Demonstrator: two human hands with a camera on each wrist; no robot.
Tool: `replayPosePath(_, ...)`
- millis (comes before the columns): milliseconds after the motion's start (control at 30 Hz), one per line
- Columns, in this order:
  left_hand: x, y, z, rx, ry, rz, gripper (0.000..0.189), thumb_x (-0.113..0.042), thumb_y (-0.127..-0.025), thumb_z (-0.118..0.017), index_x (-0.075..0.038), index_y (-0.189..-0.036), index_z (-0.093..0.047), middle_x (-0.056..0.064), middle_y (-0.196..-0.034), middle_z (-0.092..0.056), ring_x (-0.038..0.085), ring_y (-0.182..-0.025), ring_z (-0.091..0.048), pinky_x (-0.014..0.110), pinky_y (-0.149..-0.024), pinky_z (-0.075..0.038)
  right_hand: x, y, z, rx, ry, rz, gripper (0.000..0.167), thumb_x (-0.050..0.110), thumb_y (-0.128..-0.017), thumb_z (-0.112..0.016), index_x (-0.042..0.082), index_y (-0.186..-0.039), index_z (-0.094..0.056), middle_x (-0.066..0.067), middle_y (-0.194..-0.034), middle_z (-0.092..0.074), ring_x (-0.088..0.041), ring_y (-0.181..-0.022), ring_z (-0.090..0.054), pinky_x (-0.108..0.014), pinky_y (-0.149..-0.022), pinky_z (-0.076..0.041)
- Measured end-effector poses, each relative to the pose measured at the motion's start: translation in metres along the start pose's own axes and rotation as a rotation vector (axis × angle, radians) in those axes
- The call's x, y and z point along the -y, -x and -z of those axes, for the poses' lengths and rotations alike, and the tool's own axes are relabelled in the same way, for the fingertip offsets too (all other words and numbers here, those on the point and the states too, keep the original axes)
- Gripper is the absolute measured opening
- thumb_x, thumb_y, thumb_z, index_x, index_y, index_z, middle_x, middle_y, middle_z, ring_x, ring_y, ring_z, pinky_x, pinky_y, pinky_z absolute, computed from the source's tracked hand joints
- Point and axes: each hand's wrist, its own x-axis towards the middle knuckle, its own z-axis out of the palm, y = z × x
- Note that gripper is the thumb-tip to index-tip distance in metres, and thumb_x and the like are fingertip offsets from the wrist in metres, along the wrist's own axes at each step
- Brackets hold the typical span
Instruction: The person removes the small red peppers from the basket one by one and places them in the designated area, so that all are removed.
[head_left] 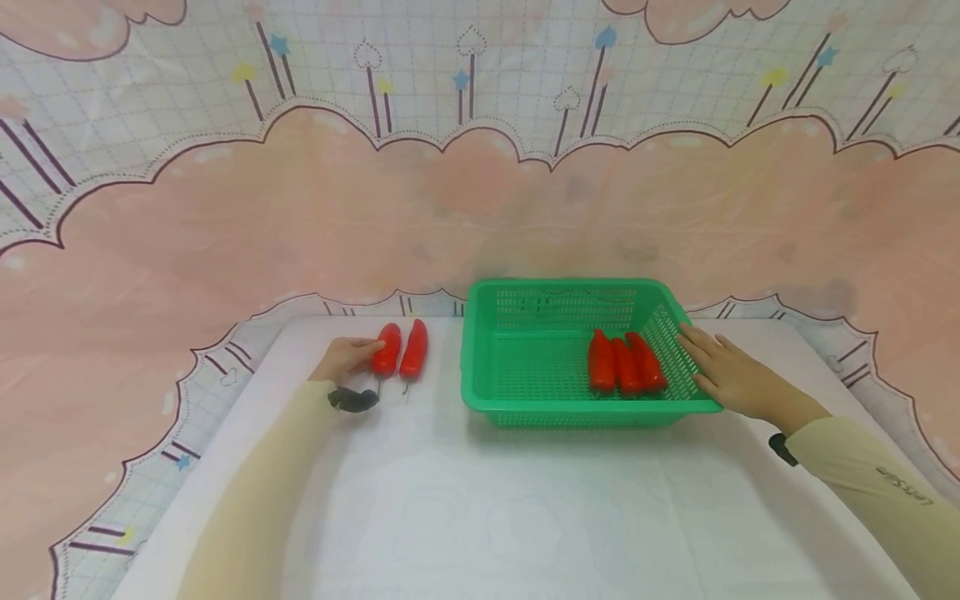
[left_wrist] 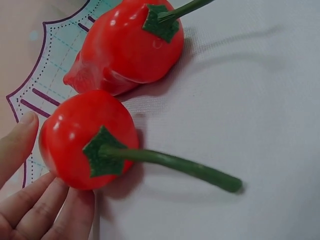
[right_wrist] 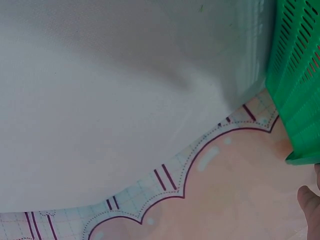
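Note:
My left hand (head_left: pixel 347 357) holds a red pepper (head_left: pixel 386 353) by its side, fingers and thumb about it. In the left wrist view this pepper (left_wrist: pixel 80 150) points its green stem away from the fingers (left_wrist: pixel 37 210). Just right of it lies a second red pepper (head_left: pixel 414 352), also on the white table. At the right, my right hand (head_left: pixel 731 375) rests with extended fingers against the right rim of a green basket (head_left: pixel 588 407). Only fingertips of that hand show beside the basket (right_wrist: pixel 295 100) in the right wrist view. Three red peppers (head_left: pixel 627 365) lie inside the basket's right part.
The white table (head_left: pixel 525 517) ends just behind the basket and peppers. A patterned pink and white cloth (head_left: pixel 450 208) hangs behind the table and also shows along its sides.

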Motion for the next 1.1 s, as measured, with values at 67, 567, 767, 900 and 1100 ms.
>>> replayPosePath(67, 0.0, 0.001, 0.0, 0.002, 0.004, 0.003, 0.07, -0.045, -0.09, -0.058, -0.012, -0.146, -0.034, 0.011, -0.15, -0.036, 0.033, -0.136, -0.032, 0.058, -0.113, -0.026, 0.0, 0.0, -0.001, -0.002, 0.002, 0.0, 0.058, 0.02, -0.096, -0.044, -0.007, -0.144, -0.026, -0.026, -0.152, -0.02, -0.041, -0.14, -0.02, -0.055, -0.118, -0.01)
replayPosePath(567, 0.0, 0.003, 0.007, -0.023, -0.028, -0.018, 0.069, -0.044, -0.091, -0.056, -0.012, -0.147, -0.031, 0.011, -0.151, -0.035, 0.032, -0.136, -0.035, 0.051, -0.115, -0.027, -0.002, 0.0, -0.001, -0.01, 0.01, 0.001, 0.058, 0.02, -0.096, -0.044, -0.007, -0.144, -0.026, -0.026, -0.152, -0.021, -0.041, -0.14, -0.021, -0.053, -0.119, -0.008)
replayPosePath(767, 0.002, 0.001, 0.012, -0.019, -0.051, -0.046, 0.062, -0.039, -0.093, -0.055, -0.01, -0.145, -0.036, 0.013, -0.151, -0.034, 0.034, -0.137, -0.033, 0.051, -0.116, -0.026, -0.002, -0.001, 0.0, -0.004, 0.006, -0.003, 0.058, 0.021, -0.096, -0.044, -0.007, -0.144, -0.025, -0.026, -0.153, -0.02, -0.042, -0.14, -0.02, -0.054, -0.118, -0.009)
replayPosePath(900, 0.005, 0.001, 0.016, -0.023, -0.085, -0.055, 0.065, -0.043, -0.092, -0.056, -0.013, -0.145, -0.036, 0.012, -0.152, -0.033, 0.035, -0.139, -0.03, 0.055, -0.115, -0.024, -0.002, -0.001, 0.0, -0.003, 0.007, -0.004, 0.058, 0.021, -0.096, -0.043, -0.007, -0.144, -0.025, -0.026, -0.153, -0.02, -0.042, -0.14, -0.02, -0.055, -0.118, -0.01)
replayPosePath(1100, 0.006, 0.006, 0.021, -0.03, -0.188, -0.141, 0.055, -0.037, -0.095, -0.052, -0.012, -0.143, -0.041, 0.014, -0.15, -0.037, 0.036, -0.139, -0.029, 0.056, -0.114, -0.023, -0.003, 0.0, -0.001, -0.011, -0.002, 0.001, 0.058, 0.021, -0.096, -0.043, -0.007, -0.144, -0.025, -0.026, -0.153, -0.02, -0.041, -0.14, -0.02, -0.05, -0.12, -0.004)
